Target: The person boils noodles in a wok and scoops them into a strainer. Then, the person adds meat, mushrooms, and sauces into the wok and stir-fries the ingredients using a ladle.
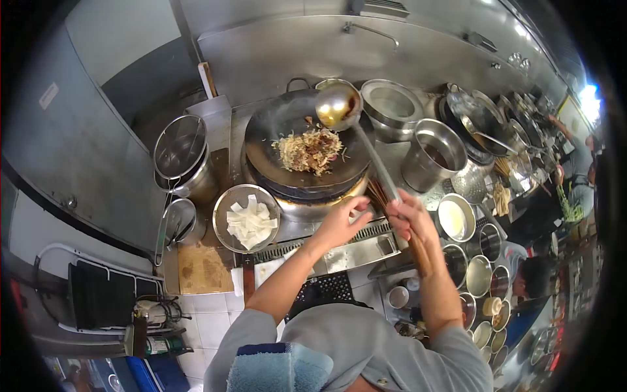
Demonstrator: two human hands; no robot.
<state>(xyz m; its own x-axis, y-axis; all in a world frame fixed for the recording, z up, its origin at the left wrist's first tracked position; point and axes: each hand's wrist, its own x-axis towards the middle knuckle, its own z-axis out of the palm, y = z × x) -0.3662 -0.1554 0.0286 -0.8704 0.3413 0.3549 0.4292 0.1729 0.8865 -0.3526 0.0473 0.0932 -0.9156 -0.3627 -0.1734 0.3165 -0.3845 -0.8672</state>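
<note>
My right hand (415, 219) is closed round the long handle of a ladle (338, 108), whose metal bowl hangs above the far right side of the wok (268, 127), with dark sauce stains in it. A heap of shredded, browned food (308, 151) lies in the middle of the wok. My left hand (345, 223) is in front of the wok's near rim, fingers apart and slightly curled, holding nothing. Left of it stands a strainer (222, 228) with flat white pieces (250, 223), perhaps noodles or bean curd sheets.
Left of the wok are a round strainer (181, 140) over a pot and a wooden board (199, 269). To the right stand a steel pot of dark liquid (434, 153), a bowl of pale liquid (455, 219) and several ingredient containers. Other people are at far right.
</note>
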